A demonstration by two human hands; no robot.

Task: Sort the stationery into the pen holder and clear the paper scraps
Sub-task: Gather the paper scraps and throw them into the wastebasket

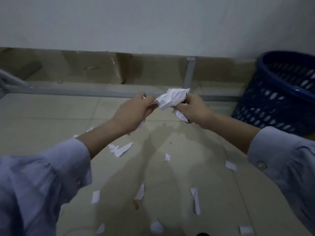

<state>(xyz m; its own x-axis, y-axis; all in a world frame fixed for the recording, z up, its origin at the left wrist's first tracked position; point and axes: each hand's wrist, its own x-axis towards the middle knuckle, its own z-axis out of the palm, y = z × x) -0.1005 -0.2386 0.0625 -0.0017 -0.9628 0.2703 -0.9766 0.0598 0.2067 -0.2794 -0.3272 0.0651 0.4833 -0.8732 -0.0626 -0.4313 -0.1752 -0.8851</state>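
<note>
Both hands meet above the tiled floor and hold one crumpled bunch of white paper scraps. My left hand grips its left end, and my right hand grips its right end with a strip hanging below the fingers. Several loose white paper scraps lie on the floor below, among them a cluster under my left forearm and a long strip nearer to me. A dark blue perforated basket stands at the right, beside my right hand. No pen holder or stationery is in view.
A grey metal frame bar runs along the floor ahead, with an upright leg. Flattened cardboard leans against the white wall behind it. My light blue sleeves fill the lower corners.
</note>
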